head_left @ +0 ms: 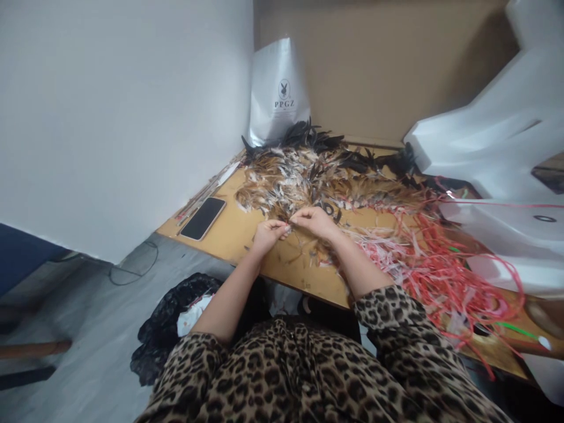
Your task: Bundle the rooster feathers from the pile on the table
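My left hand (266, 235) and my right hand (316, 222) meet over the front of the wooden table, fingertips almost touching. The left thumb and fingers pinch a small feather (288, 229) with a whitish end and a touch of red on it. Right-hand fingers are also pinched together beside it; what lies between them is too small to make out. Just beyond both hands spreads a large heap of brown, white and black feathers (282, 176). A tangle of red and pale plastic strands (423, 252) lies to the right of my right forearm.
A dark-screened phone (203, 218) lies at the table's (229, 241) left side, near some thin sticks. Behind the feathers stands a white printed bag (279, 88). White sheeting (484, 129) rises on the right. A black plastic bag (171, 317) sits on the floor.
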Available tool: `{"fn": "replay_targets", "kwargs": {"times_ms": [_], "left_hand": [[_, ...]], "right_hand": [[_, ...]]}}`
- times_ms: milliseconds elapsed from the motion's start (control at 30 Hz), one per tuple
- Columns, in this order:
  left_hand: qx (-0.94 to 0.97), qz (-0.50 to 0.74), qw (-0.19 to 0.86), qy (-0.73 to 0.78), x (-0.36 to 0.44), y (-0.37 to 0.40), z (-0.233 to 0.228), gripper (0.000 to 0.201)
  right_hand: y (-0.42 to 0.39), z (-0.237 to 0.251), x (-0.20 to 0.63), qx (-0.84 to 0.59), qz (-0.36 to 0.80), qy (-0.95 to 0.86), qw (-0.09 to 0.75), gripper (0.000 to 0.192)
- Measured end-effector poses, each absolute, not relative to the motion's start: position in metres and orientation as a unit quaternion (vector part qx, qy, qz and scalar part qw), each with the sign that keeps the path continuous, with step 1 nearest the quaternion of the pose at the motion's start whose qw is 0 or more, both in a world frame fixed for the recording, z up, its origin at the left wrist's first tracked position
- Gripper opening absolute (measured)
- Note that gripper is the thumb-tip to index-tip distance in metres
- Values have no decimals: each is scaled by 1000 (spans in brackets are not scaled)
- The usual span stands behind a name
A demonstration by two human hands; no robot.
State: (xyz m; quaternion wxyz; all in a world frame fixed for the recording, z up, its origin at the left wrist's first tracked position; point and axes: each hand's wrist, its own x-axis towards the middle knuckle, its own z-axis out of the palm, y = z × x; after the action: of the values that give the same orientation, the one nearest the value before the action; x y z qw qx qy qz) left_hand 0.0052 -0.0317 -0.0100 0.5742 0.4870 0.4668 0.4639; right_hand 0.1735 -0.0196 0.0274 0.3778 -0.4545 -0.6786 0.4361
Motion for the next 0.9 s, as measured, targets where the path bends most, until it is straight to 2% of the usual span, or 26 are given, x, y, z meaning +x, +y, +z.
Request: {"fn": "replay_targets", "kwargs": {"times_ms": [167, 400, 667, 900], "left_hand": [[492, 456, 591, 448, 2, -33, -7, 34], [505, 447, 600, 430, -1, -35, -7, 32], [518, 432, 613, 410, -8, -35, -9, 28], [528, 413, 621, 406, -11, -34, -11, 27]], "right_hand": [[-23, 33, 176, -417, 437, -710, 361, 23], [-20, 22, 175, -404, 332, -788, 327, 25], [-18, 17, 177, -407, 364, -790, 280, 23], [-22, 22, 174, -416, 375, -780, 279, 21]]}}
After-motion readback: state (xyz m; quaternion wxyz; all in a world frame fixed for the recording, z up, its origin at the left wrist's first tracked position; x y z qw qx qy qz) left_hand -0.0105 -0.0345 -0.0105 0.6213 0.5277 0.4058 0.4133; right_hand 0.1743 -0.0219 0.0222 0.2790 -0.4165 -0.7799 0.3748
